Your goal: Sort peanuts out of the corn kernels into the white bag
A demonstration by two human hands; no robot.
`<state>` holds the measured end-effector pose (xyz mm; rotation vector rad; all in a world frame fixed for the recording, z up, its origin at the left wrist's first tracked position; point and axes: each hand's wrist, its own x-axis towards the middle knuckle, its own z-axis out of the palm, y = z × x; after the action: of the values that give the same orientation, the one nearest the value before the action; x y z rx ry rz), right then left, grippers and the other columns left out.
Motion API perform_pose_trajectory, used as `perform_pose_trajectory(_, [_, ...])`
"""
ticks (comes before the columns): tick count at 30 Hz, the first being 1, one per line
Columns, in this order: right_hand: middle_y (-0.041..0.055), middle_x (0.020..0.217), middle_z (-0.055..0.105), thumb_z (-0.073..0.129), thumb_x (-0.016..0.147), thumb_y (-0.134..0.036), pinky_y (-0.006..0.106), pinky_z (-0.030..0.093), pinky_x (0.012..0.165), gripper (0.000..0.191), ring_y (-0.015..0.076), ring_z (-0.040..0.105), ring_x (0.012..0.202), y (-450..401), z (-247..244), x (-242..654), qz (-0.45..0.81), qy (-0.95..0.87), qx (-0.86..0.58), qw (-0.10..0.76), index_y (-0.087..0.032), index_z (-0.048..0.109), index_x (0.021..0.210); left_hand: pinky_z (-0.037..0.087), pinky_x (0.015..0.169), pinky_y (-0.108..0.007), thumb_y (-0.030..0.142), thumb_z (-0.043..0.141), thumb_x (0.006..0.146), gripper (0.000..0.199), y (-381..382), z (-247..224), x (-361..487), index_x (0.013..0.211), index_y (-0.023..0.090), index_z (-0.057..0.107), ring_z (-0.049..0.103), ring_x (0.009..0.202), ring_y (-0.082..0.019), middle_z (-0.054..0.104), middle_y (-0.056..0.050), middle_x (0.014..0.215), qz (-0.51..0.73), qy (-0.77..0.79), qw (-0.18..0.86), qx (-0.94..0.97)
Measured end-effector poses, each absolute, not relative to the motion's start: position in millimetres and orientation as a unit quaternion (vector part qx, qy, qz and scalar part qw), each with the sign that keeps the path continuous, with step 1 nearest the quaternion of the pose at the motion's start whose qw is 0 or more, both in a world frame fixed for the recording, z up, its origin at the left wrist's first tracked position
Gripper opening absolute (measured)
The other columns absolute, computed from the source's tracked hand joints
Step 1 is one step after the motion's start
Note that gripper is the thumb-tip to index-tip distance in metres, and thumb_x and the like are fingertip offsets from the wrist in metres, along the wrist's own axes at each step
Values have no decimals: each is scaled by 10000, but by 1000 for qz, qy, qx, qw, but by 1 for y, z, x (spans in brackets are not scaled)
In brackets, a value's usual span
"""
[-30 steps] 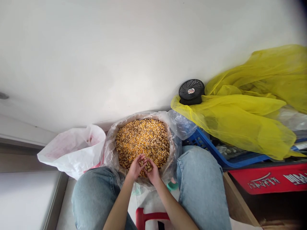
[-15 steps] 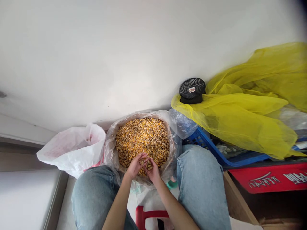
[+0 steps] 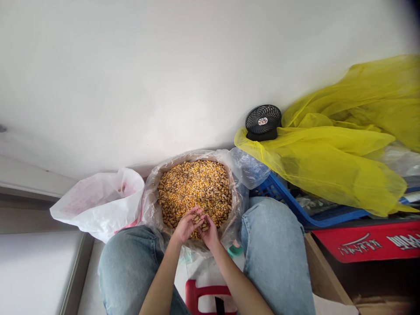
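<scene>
Between my knees stands a clear plastic bag (image 3: 151, 197), its mouth spread wide. It holds yellow corn kernels (image 3: 193, 177) mixed with brown unshelled peanuts (image 3: 220, 193). My left hand (image 3: 186, 226) and my right hand (image 3: 211, 234) are side by side over the near part of the mix, fingertips almost meeting. A few peanuts lie in the curled fingers of each hand. The undersides of both hands are hidden from view.
Left of the bag is a white sack (image 3: 98, 192), open at the top. On the right, yellow mesh (image 3: 328, 153) drapes over a blue basket (image 3: 295, 210). A small black fan (image 3: 263, 122) sits there against the white wall. A red stool (image 3: 210, 291) shows below my arms.
My hands stay almost in place over the bag. The left fingers have opened slightly, and more of the peanuts show in them. The view has shifted a little.
</scene>
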<state>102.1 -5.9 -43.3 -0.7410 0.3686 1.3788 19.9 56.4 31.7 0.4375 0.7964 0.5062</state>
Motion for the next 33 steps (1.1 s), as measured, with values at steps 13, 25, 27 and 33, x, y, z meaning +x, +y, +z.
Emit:
perform_pose_trajectory(13, [-21,732,683,565,700,-244,208,497,532,89,108,617,644,-5,-34,103,631,205,-305,684,-215,637,743,452,595,-168,171,526,738,247,54,27,24,983,173,564,541,635,-63,605,-10,791,265,424,851,161])
perform_pose_trajectory(25, [-38,624,646,582,684,-221,144,423,380,59,66,550,476,-3,-34,104,632,212,-282,690,-193,614,725,499,610,-263,147,515,701,268,51,24,26,966,157,557,586,664,-119,618,-73,906,203,422,850,242])
perform_pose_trajectory(27, [-48,597,633,586,680,-219,128,399,352,62,51,522,435,-3,-33,104,634,217,-269,692,-191,608,730,505,663,-312,109,482,682,300,51,25,25,969,155,556,598,693,-137,615,-81,936,192,410,857,247])
perform_pose_trajectory(33, [-39,587,628,581,685,-238,142,412,364,62,63,539,451,-4,-30,105,633,207,-288,688,-185,595,713,488,750,-373,67,459,647,371,53,28,21,997,156,547,611,788,-174,601,-98,1002,175,391,872,236])
